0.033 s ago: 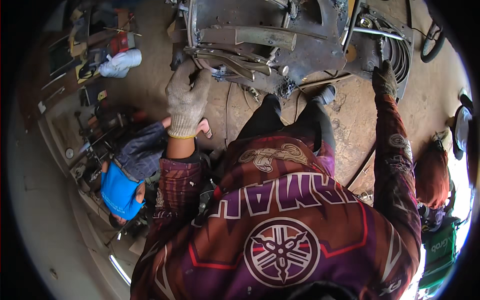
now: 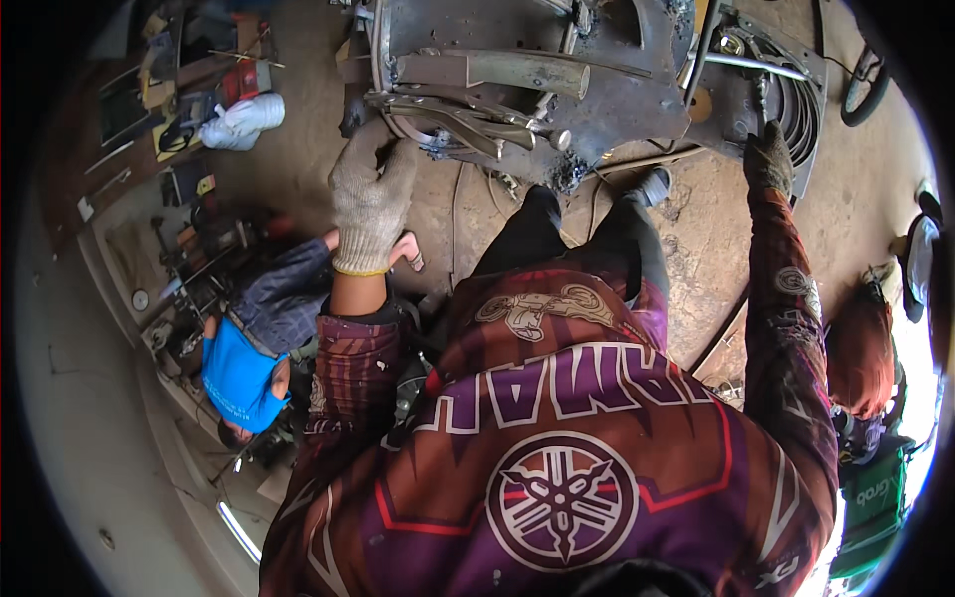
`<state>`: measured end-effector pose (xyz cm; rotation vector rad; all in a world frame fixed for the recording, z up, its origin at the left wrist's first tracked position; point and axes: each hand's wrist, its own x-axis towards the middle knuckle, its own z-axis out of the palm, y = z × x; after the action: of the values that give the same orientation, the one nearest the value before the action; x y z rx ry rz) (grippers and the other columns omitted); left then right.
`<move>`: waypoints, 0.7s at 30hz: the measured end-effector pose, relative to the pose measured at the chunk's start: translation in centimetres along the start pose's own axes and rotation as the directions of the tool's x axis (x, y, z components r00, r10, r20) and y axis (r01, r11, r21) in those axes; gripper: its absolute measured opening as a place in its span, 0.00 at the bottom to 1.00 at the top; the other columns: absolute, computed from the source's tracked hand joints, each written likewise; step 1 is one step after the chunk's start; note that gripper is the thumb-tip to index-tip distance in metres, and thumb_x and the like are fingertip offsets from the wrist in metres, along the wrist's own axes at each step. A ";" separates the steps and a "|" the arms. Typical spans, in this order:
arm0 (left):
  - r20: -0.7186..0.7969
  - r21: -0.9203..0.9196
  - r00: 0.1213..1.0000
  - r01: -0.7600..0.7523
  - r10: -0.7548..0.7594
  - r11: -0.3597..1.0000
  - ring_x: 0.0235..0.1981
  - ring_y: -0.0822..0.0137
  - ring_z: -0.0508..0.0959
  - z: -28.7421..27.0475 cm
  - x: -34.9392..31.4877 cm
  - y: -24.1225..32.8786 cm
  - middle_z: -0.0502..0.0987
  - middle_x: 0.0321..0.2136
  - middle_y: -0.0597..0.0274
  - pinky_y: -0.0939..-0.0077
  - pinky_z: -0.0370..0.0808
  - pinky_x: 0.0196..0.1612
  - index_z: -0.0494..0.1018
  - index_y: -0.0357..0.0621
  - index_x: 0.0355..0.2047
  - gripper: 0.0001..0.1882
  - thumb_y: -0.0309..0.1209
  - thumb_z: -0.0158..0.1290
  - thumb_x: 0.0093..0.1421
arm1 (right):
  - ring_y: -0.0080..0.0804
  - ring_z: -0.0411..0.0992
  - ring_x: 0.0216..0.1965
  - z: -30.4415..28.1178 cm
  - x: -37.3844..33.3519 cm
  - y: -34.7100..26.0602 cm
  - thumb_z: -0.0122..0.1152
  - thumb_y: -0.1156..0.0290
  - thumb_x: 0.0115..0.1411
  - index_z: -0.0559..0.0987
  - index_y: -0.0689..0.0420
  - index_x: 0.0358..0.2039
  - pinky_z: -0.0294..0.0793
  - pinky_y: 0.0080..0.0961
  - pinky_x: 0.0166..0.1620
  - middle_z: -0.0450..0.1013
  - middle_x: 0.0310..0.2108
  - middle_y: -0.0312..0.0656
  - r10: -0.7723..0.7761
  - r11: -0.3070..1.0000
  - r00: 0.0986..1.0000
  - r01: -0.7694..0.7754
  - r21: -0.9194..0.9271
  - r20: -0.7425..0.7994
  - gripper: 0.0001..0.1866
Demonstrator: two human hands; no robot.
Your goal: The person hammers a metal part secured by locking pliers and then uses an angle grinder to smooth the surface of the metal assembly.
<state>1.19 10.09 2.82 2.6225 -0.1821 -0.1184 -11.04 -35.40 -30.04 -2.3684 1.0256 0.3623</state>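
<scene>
My left hand [image 2: 372, 194], in a pale knitted glove, is at the near left edge of a steel work surface [image 2: 637, 119]. Its thumb and fingers are curled in beside a bent metal rod; what they grip is hidden. Right of it lie several locking pliers [image 2: 453, 121] with curved handles and a hammer-like round end [image 2: 561, 139]. Behind them is a curved grey metal strip [image 2: 527, 74]. My right hand [image 2: 769, 164], in a darker, dirty glove, is closed at the near edge of a flat plate [image 2: 731, 119], below a narrow rough metal piece [image 2: 763, 98]. Its grip is unclear.
Curved metal strips [image 2: 799, 124] sit on the right plate, near a wheel [image 2: 863, 92]. Cables [image 2: 456, 209] run over the floor under the work surface. A person in a blue shirt [image 2: 241, 376] is at the left. A white bundle [image 2: 242, 121] lies at the far left.
</scene>
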 end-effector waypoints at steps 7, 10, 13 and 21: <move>0.052 0.014 0.994 0.098 -0.099 0.995 0.32 0.70 0.78 -0.3 0.1 2.4 0.81 0.32 0.58 0.74 0.75 0.40 0.80 0.39 0.43 0.11 0.30 0.58 0.62 | 0.61 0.76 0.47 -0.7 1.7 1.9 0.54 0.54 0.61 0.79 0.51 0.51 0.74 0.53 0.47 0.78 0.43 0.58 -0.052 0.992 0.995 0.042 -0.119 -0.084 0.21; -0.059 0.160 0.988 0.154 -0.146 0.975 0.33 0.65 0.80 0.4 0.4 2.2 0.82 0.33 0.55 0.72 0.75 0.41 0.81 0.38 0.40 0.12 0.33 0.58 0.62 | 0.57 0.76 0.49 -1.4 1.7 1.5 0.53 0.55 0.62 0.79 0.48 0.54 0.74 0.51 0.49 0.79 0.45 0.55 -0.081 0.973 0.994 0.062 -0.224 -0.077 0.22; -0.097 0.116 0.985 0.151 -0.140 0.982 0.34 0.61 0.82 0.9 0.0 3.4 0.83 0.34 0.53 0.70 0.76 0.41 0.82 0.38 0.39 0.13 0.36 0.59 0.62 | 0.56 0.76 0.51 -2.7 1.0 1.4 0.56 0.52 0.60 0.77 0.48 0.57 0.74 0.50 0.51 0.78 0.47 0.55 -0.055 0.977 0.989 0.025 -0.211 -0.137 0.27; -0.211 0.157 0.977 0.052 -0.018 0.986 0.31 0.54 0.81 1.7 -0.6 2.2 0.81 0.30 0.49 0.63 0.76 0.37 0.81 0.37 0.36 0.13 0.37 0.60 0.60 | 0.55 0.69 0.60 -4.7 -6.4 1.2 0.61 0.51 0.60 0.73 0.54 0.62 0.68 0.45 0.62 0.73 0.58 0.56 -0.043 0.997 0.956 0.058 0.044 -0.292 0.32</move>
<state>0.15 7.48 2.41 2.7774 -0.0741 0.1666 -16.08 -34.91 -23.84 -2.4429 1.0860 -0.0349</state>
